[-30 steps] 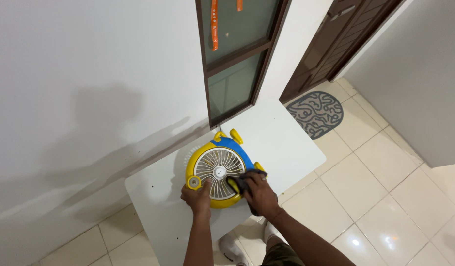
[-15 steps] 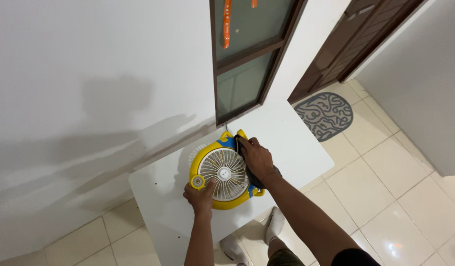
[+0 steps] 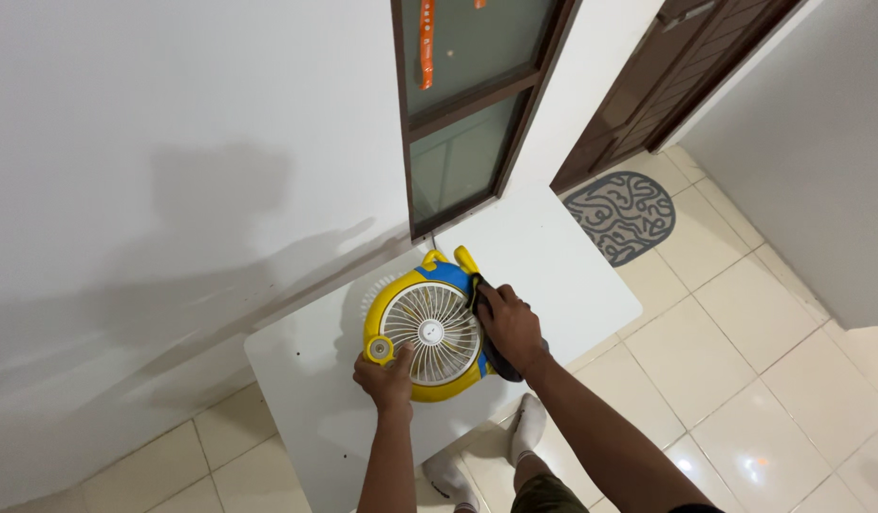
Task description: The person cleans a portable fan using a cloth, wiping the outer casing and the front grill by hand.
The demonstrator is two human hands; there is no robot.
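the yellow and blue tabletop fan [image 3: 427, 328] lies on its back on the white table [image 3: 572, 285], grille facing up, near the table's wall-side edge. the white round grille occupies the centre of the housing; a small round yellow knob sits at the lower left corner of the housing.

left hand [image 3: 387, 380]: placed at the lower left rim of the fan, just beside the knob. fingers are curled against the rim and the grille edge, bracing the housing. whether they close fully around the rim cannot be told.

right hand [image 3: 510, 326]: laid flat over the right side of the fan. fingers are pressed together on a dark cloth [image 3: 500, 359], holding it against the blue and yellow housing. the cloth shows above the fingertips and below the wrist.

surroundings: the table stands against a white wall [image 3: 173, 142], below a dark-framed window [image 3: 467, 104]. a grey patterned doormat [image 3: 621, 211] lies on the cream tiled floor [image 3: 743, 380] before a dark brown door [image 3: 667, 76]. a foot in a white sock [image 3: 529, 432] shows beneath the table edge.
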